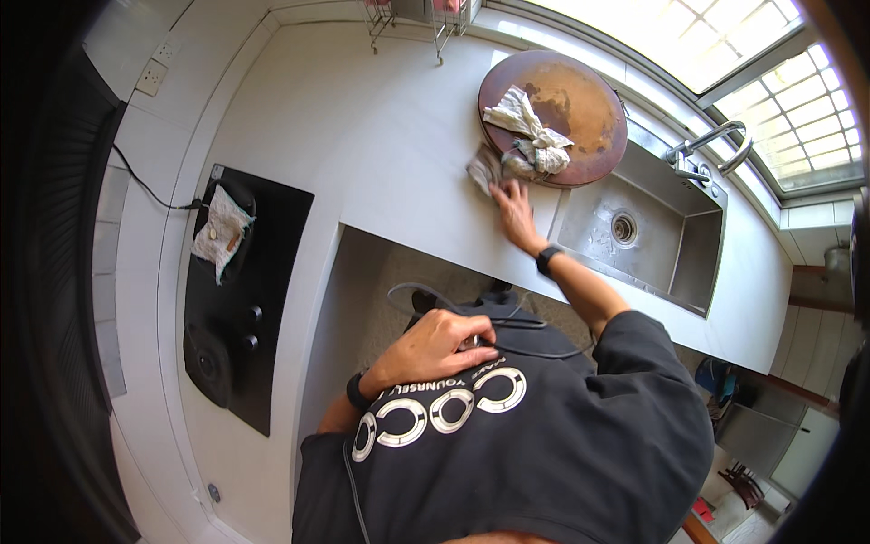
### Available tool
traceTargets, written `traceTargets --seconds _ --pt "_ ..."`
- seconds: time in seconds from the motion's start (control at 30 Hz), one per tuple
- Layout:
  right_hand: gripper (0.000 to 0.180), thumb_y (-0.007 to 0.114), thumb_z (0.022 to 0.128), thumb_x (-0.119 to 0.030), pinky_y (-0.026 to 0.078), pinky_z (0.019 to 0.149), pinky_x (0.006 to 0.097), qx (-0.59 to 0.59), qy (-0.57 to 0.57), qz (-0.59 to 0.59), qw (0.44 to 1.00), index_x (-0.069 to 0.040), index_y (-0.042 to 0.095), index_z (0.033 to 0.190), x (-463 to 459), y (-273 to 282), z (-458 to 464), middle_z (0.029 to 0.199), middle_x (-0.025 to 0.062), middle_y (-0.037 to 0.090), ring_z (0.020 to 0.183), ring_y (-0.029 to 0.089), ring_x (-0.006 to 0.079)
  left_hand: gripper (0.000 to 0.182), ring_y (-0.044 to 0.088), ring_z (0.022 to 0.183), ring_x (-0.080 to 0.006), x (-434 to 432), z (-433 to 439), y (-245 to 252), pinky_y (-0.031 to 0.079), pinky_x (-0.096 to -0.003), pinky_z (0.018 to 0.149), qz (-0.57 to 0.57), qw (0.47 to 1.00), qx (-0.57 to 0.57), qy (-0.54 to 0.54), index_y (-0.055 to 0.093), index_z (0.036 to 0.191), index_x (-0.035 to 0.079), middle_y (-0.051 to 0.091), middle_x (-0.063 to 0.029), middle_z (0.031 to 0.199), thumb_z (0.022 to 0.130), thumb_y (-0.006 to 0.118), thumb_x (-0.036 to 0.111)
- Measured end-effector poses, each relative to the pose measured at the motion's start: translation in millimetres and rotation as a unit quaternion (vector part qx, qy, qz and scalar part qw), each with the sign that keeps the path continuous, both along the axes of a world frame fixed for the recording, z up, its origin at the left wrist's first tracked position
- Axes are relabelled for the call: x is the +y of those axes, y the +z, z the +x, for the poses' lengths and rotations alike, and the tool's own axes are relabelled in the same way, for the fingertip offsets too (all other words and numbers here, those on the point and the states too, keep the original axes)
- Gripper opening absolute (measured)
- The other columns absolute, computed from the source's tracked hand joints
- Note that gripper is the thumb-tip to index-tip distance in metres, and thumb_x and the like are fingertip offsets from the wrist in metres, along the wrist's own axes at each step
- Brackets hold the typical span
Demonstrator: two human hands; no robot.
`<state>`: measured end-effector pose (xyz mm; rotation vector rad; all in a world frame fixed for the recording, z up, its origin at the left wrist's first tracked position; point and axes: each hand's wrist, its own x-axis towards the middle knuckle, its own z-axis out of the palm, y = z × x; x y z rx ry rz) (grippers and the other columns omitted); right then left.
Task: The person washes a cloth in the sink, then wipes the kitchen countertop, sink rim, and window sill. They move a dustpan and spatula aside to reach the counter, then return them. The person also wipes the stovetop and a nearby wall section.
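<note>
My right hand (516, 214) reaches over the white countertop (408, 136), its fingers closed on the edge of a grey cloth (484, 168). Hand and cloth are slightly blurred. Just beyond lies a large round wooden board (584, 102), brown and worn in patches, overlapping the sink's corner. A crumpled white cloth (520, 115) rests on the board, with another bunched cloth (549, 160) at its near rim. Curled in front of my black shirt is my left hand (442, 343). Something small and shiny shows between its thumb and fingers; what it is cannot be made out.
A steel sink (693, 238) with a curved faucet (714, 146) sits to the right. On the left, a black cooktop (285, 224) carries a pale cloth (221, 231) and a cord (153, 194). A wire rack (414, 24) stands at the back. A grey cable (544, 350) loops before me.
</note>
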<state>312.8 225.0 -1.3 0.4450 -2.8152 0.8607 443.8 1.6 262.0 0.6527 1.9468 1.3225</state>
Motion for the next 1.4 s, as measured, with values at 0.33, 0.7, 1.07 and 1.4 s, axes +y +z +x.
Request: traceTargets --seconds 0.33,0.7,1.07,1.4 --pt "0.04 0.054 0.075 0.005 0.05 0.078 0.0263 -0.507 0.082 -0.428 0.743 0.0 0.065 0.113 -134 45 32 0.095 0.0042 0.067 0.083 0.061 0.0124 0.024 0.066 0.067 -0.0274 -104 8 2 0.05 -0.0338 0.06 -0.008 0.998 0.014 -0.062 0.062 0.09 0.002 0.066 -0.0159 0.075 0.084 0.067 0.025" --pt "0.019 0.05 0.078 0.002 0.052 0.069 0.0336 -0.197 -0.093 -0.601 0.769 0.008 0.063 0.09 -12 97 -301 0.081 0.013 0.065 0.073 0.064 0.0248 0.023 0.054 0.053 -0.0108 -129 -35 -3 0.042 -0.0255 0.05 -0.05 0.996 -0.015 0.068 0.065 0.091 0.002 0.061 -0.0067 0.064 0.081 0.073 0.021" --pt "0.027 0.058 0.081 -0.018 0.047 0.082 0.0434 -0.12 -0.332 0.049 0.934 -0.006 0.058 0.105 4 -43 -487 0.102 0.0154 0.054 0.1 0.054 0.0329 0.026 0.064 0.066 -0.0187 -100 -156 -37 0.049 -0.0286 0.061 -0.093 0.987 -0.065 0.116 0.063 0.096 0.001 0.068 -0.0099 0.079 0.083 0.07 0.022" --pt "0.037 0.057 0.072 -0.006 0.041 0.09 0.0493 -0.017 -0.079 0.004 0.997 -0.005 0.059 0.109 -39 -55 -459 0.113 0.0205 0.05 0.107 0.045 0.0433 0.026 0.067 0.071 -0.0216 -77 -207 -60 0.051 -0.0291 0.065 -0.097 0.986 -0.099 0.095 0.063 0.096 0.0 0.069 -0.0111 0.083 0.082 0.071 0.02"
